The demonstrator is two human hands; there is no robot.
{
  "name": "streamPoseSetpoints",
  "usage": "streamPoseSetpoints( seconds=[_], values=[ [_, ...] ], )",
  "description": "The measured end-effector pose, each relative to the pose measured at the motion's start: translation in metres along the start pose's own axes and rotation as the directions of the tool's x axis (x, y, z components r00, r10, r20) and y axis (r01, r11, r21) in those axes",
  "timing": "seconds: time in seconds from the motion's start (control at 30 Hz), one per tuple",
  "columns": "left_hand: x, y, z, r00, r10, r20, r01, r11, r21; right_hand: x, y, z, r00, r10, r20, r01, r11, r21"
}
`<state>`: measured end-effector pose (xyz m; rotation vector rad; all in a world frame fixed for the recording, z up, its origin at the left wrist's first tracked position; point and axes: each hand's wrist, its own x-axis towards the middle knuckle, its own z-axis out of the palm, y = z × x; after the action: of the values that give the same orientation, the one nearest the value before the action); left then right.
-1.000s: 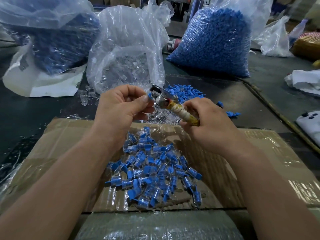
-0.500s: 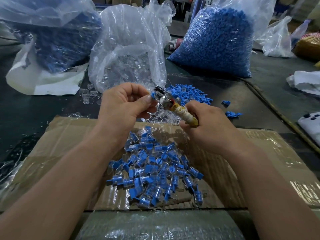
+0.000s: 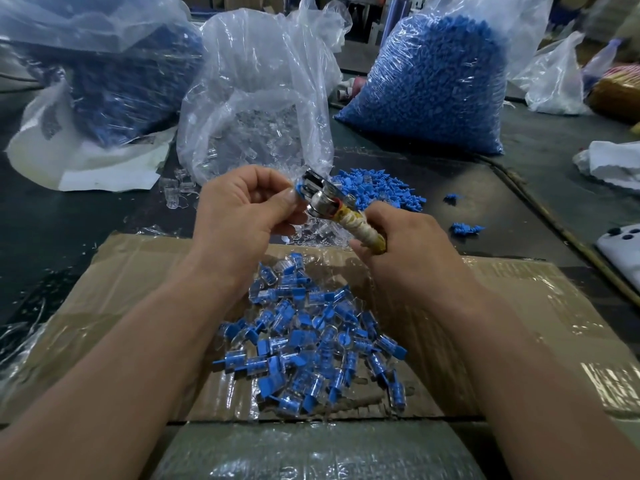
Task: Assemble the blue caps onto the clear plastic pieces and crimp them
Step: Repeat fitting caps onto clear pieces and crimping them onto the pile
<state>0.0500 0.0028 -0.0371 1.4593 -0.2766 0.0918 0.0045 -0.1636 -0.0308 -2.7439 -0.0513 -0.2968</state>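
- bottom centre of the frame: a plastic-wrapped surface (image 3: pixel 311 452), with a flat sheet of taped cardboard (image 3: pixel 138 306) just behind it
- middle of the cardboard: a heap of finished pieces (image 3: pixel 311 344), clear bodies with blue caps on, lying every which way between the 2 forearms
- above the heap, left of centre: the left hand (image 3: pixel 242 216) has its fingers curled and is pinching 1 blue-capped piece (image 3: pixel 298 192) between thumb and fingertips, right up against the metal head of the crimping tool (image 3: pixel 329 204)
- right of centre: the right hand (image 3: pixel 408 251) is wrapped tight round the tool's handle, which is bound in yellowish tape. the tool tilts up and left toward the left hand
- can't tell if the tool's jaws are fully squeezed on the piece
- just behind the hands on the dark table (image 3: pixel 540 161): a loose pile of blue caps (image 3: pixel 381 188), plus a few stray clear pieces (image 3: pixel 176 192) to the left
- right edge: a white phone (image 3: pixel 623 247) and a white cloth (image 3: pixel 613 164)
- upper centre: an open bag of clear pieces (image 3: pixel 256 109)
- upper right: a big bag of blue caps (image 3: pixel 433 84)
- upper left: another bag (image 3: pixel 114 74) with darker blue contents
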Motion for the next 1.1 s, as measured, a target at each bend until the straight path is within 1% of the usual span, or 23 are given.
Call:
streamPoseSetpoints(
  seconds=[0.13, 0.27, 0.33, 0.4, 0.47, 0.57, 0.67, 0.7, 0.73, 0.8, 0.87, 0.9, 0.93, 1.0, 1.1],
  values=[
    [-0.001, -0.001, 0.0, 0.999, -0.035, -0.015, 0.035, 0.999, 0.005, 0.001, 0.002, 0.0, 0.999, -0.032, 0.0, 0.032, 0.999, -0.014],
    [0.0, 0.005, -0.005, 0.995, -0.073, -0.063, 0.07, 0.996, -0.054, 0.0, 0.011, -0.004, 0.998, -0.011, 0.058, 0.017, 0.995, -0.101],
    [0.001, 0.009, -0.008, 0.994, -0.085, -0.065, 0.081, 0.995, -0.063, -0.001, 0.013, -0.006, 0.995, -0.018, 0.099, 0.029, 0.994, -0.106],
    [0.001, 0.012, -0.009, 0.993, -0.117, 0.018, 0.117, 0.992, -0.04, -0.002, 0.013, -0.007, 0.989, -0.013, 0.149, 0.026, 0.995, -0.092],
    [-0.001, 0.014, -0.009, 0.975, -0.156, 0.161, 0.157, 0.988, 0.01, -0.002, 0.013, -0.008, 0.979, 0.002, 0.203, 0.017, 0.996, -0.092],
    [-0.004, 0.015, -0.009, 0.924, -0.202, 0.325, 0.18, 0.979, 0.096, 0.001, 0.014, -0.009, 0.966, 0.042, 0.254, -0.009, 0.992, -0.129],
    [-0.008, 0.018, -0.006, 0.87, -0.226, 0.437, 0.18, 0.973, 0.146, 0.003, 0.014, -0.009, 0.957, 0.057, 0.286, -0.027, 0.994, -0.109],
    [-0.009, 0.019, -0.005, 0.868, -0.229, 0.441, 0.187, 0.973, 0.137, 0.004, 0.014, -0.009, 0.955, 0.055, 0.292, -0.028, 0.995, -0.093],
    [-0.008, 0.019, -0.005, 0.882, -0.228, 0.411, 0.193, 0.973, 0.127, 0.003, 0.015, -0.009, 0.953, 0.053, 0.297, -0.029, 0.996, -0.085],
    [-0.005, 0.013, -0.005, 0.941, -0.214, 0.261, 0.18, 0.972, 0.15, 0.003, 0.016, -0.008, 0.951, 0.053, 0.305, -0.028, 0.996, -0.085],
    [0.0, 0.004, -0.006, 0.987, -0.151, 0.054, 0.129, 0.947, 0.295, 0.004, 0.017, -0.007, 0.948, 0.055, 0.314, -0.032, 0.997, -0.076],
    [0.001, -0.001, -0.006, 0.994, -0.11, -0.018, 0.108, 0.915, 0.388, 0.004, 0.017, -0.007, 0.945, 0.054, 0.322, -0.033, 0.997, -0.072],
    [0.003, -0.005, -0.007, 0.995, -0.082, -0.048, 0.095, 0.881, 0.463, 0.004, 0.017, -0.007, 0.942, 0.051, 0.331, -0.029, 0.997, -0.072],
    [0.003, -0.01, -0.006, 0.996, -0.09, -0.014, 0.083, 0.832, 0.548, 0.004, 0.018, -0.007, 0.936, 0.045, 0.349, -0.022, 0.997, -0.069],
    [0.003, -0.014, -0.004, 0.988, -0.109, 0.109, 0.002, 0.717, 0.697, 0.004, 0.02, -0.009, 0.927, 0.03, 0.374, -0.007, 0.998, -0.063]
  ],
)
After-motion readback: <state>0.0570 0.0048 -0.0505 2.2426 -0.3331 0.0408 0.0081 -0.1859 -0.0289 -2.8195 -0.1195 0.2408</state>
